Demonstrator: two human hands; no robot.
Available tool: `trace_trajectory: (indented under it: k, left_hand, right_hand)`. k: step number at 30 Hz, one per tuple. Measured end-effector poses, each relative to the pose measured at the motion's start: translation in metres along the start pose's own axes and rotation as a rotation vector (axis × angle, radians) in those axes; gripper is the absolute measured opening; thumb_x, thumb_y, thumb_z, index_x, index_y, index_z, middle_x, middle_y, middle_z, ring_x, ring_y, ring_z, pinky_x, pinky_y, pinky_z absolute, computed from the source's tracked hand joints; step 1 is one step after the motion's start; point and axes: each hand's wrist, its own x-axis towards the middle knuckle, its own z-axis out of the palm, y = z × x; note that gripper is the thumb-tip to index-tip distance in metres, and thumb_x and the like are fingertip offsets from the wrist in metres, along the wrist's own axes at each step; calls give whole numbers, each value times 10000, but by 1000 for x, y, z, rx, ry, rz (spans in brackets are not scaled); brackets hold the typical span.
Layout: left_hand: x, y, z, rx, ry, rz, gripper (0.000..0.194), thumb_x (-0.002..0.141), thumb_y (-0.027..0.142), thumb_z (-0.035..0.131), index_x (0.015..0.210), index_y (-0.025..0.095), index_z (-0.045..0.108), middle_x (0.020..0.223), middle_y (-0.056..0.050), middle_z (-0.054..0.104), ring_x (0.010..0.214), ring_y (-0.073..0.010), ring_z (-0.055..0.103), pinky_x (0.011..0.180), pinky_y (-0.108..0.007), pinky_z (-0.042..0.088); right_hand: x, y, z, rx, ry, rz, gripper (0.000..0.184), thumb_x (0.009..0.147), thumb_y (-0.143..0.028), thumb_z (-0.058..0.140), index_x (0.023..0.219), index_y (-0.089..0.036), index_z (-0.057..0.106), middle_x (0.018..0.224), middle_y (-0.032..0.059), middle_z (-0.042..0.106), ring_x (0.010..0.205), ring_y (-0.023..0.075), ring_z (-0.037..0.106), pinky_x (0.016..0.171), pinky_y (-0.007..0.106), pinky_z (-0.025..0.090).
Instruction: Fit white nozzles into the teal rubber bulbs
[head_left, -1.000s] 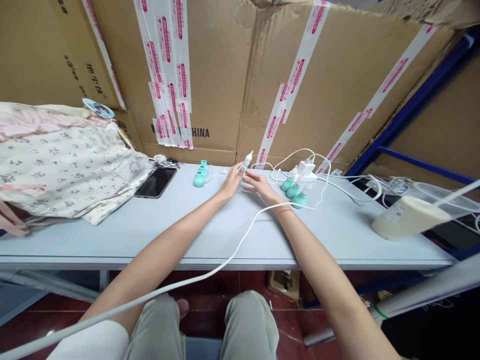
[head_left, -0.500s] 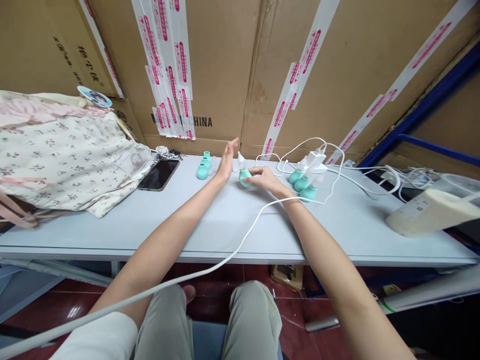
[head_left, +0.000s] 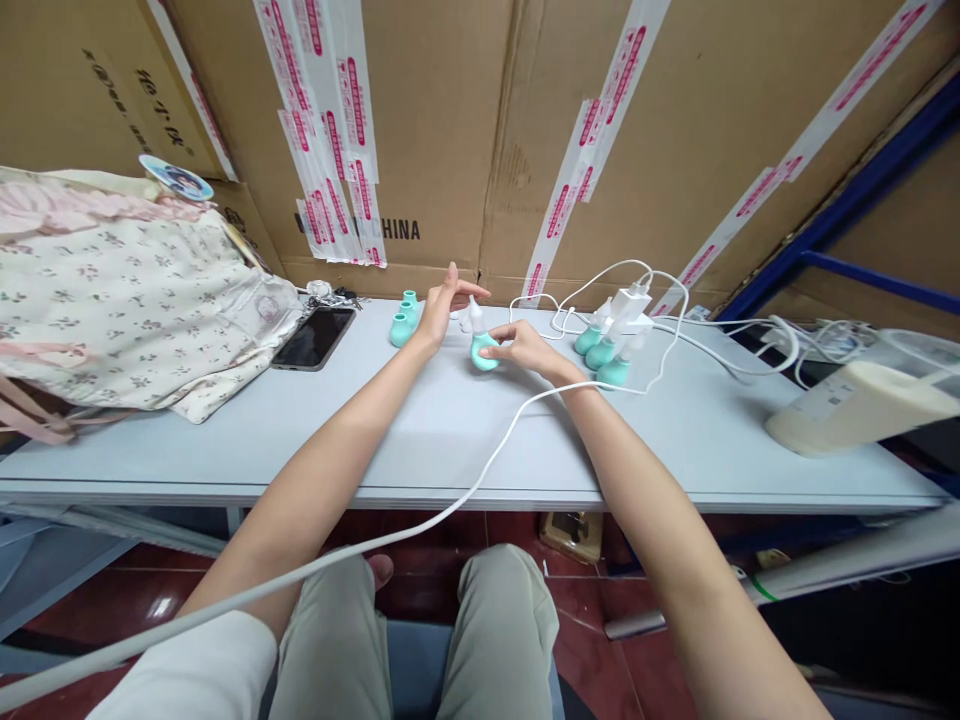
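My right hand point(head_left: 529, 352) grips the teal squeeze bulb of a nasal aspirator point(head_left: 484, 352), thumb and fingers on its right side. The aspirator stands nearly upright on the table, its clear pointed tip upward. My left hand point(head_left: 441, 312) is raised just left of it, fingers stretched out, holding nothing. Beyond that hand are clear tips point(head_left: 465, 320), partly hidden. Left of my left hand, several open-necked teal bulbs point(head_left: 400, 330) form a row. To the right of my right hand, several teal aspirators with clear tips point(head_left: 600, 355) stand in another row.
A white cable point(head_left: 487, 470) runs across the front and over my right wrist. A white charger point(head_left: 630, 300) with cords sits behind the right row. A phone point(head_left: 315, 338) and floral bag point(head_left: 135, 310) lie left; a cream cup point(head_left: 832, 410) stands right. Cardboard point(head_left: 435, 120) backs the table.
My left hand has turned, its fingers now pointing right behind the aspirator's tip. The aspirator in my right hand has shifted slightly left. The whole view has moved a little.
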Motion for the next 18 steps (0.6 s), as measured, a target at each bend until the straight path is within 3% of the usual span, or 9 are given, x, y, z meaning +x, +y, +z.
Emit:
trace_trajectory:
  k: [7, 12, 15, 18]
  left_hand:
    - [0, 1, 0, -26, -9, 14, 668, 849, 670, 278, 880, 142, 687, 959, -94, 700, 953, -189, 631, 869, -315, 464]
    - [4, -13, -3, 25, -87, 110, 566, 779, 626, 504, 1011, 132, 655, 997, -102, 684, 944, -188, 620, 842, -311, 459]
    - [4, -23, -4, 145, -160, 152, 495, 722, 572, 611, 919, 124, 683, 1008, -112, 681, 945, -198, 611, 840, -313, 454]
    - [1, -27, -3, 207, -181, 157, 435, 755, 540, 587, 815, 125, 702, 1026, -124, 676, 998, -211, 594, 854, -316, 455]
  right_hand:
    - [3, 8, -4, -71, 36, 6, 376, 606, -470, 694, 702, -107, 702, 596, -4, 553, 584, 100, 433, 553, 230, 314]
    - [7, 16, -5, -120, 114, -23, 374, 648, -427, 688, 884, -139, 722, 806, 34, 675, 716, 155, 555, 691, 261, 410]
    - [6, 19, -4, -238, 144, 14, 369, 681, -419, 682, 955, -174, 716, 905, 56, 701, 801, 191, 607, 772, 300, 434]
    - [6, 19, -3, -263, 181, -27, 376, 728, -436, 653, 1017, -200, 696, 1024, 63, 692, 930, 221, 620, 856, 334, 435]
